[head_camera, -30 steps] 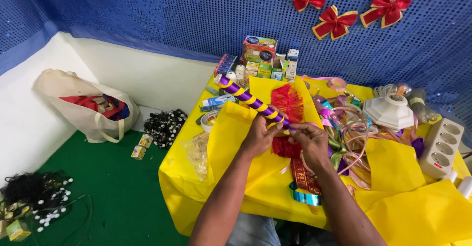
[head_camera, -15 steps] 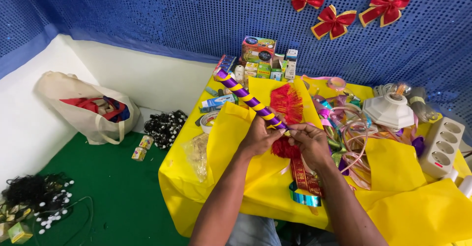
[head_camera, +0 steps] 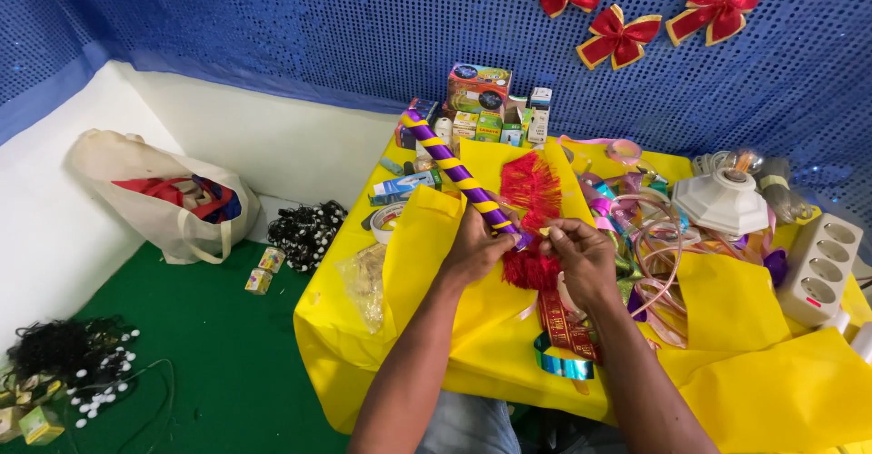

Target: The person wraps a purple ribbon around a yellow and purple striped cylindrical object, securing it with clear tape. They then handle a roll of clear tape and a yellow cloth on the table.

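The purple-and-yellow striped stick (head_camera: 459, 172) lies slanted over the yellow cloth (head_camera: 727, 390) on the tabletop, its far end up toward the small cartons (head_camera: 490, 113), its near end in your grip. Your left hand (head_camera: 477, 250) is wrapped around that near end, fingers pressed together on the stick. Your right hand (head_camera: 581, 254) meets it just beside, its fingers pinching what looks like the purple ribbon's loose end at the stick's tip; the exact contact is too small to confirm. A red fringed trim (head_camera: 530, 209) lies under and beside both hands.

Judged step: you are finishing the ribbon wrap at the stick's end. The next move calls for steady tension, with the left hand firm so the spiral does not slacken.

Further out lie tangled pink ribbons (head_camera: 649, 245), a white lamp fitting (head_camera: 724, 202), a white socket strip (head_camera: 817, 259) and three red bows (head_camera: 627, 9) on the blue sequinned wall.
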